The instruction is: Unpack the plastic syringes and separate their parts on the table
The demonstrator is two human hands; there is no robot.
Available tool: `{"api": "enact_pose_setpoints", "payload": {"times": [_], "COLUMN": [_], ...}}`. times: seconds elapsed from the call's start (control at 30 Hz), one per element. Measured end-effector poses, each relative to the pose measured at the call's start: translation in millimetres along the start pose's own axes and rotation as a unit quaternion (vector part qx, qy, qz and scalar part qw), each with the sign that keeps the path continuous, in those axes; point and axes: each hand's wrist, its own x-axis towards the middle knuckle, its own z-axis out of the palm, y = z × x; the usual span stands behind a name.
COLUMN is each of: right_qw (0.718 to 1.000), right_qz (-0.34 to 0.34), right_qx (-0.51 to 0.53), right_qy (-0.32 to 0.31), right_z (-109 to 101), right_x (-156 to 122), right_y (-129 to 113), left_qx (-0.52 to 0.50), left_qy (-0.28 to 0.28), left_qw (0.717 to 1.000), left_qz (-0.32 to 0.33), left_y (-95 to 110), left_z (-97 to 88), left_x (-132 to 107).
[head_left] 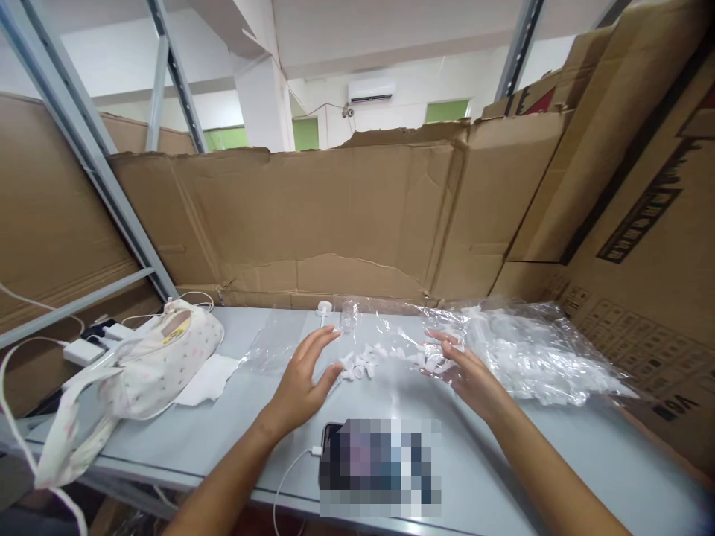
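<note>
Care matters here: my left hand and right hand, both spread wide and holding nothing, flank the small white plastic parts scattered on the clear plastic bag on the grey table. I judge that a low, slow cupping sweep keeps them from skittering toward the phone.

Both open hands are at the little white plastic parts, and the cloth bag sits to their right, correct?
Not quite. The head view shows the cloth bag lying to their left, beyond the left hand. Both open hands, the right hand too, are at the white plastic parts.
</note>
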Motion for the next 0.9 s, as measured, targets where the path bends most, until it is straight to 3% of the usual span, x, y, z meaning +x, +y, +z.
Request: {"api": "enact_pose_setpoints", "payload": {"times": [0.23, 0.47, 0.7, 0.9], "right_qw": [0.999, 0.998, 0.995, 0.984], "right_qz": [-0.019, -0.036, -0.005, -0.06], "right_qx": [0.013, 0.036, 0.042, 0.109], "right_qy": [-0.026, -0.042, -0.096, -0.127], "right_z": [-3, -5, -9, -17], "right_x": [-1, -2, -5, 0], "right_y": [-1, -5, -13, -13], "left_qx": [-0.198, -0.239, -0.391, -0.515], "left_qy": [0.018, 0.049, -0.067, -0.08], "left_qw": [0.973, 0.959, 0.897, 0.817], "left_qz": [-0.121, -0.147, -0.194, -0.249], "left_y": [-20, -27, -38, -42], "left_z": [37.3, 39.2, 34.2, 41.6], "left_x": [53, 72, 81, 80]}}
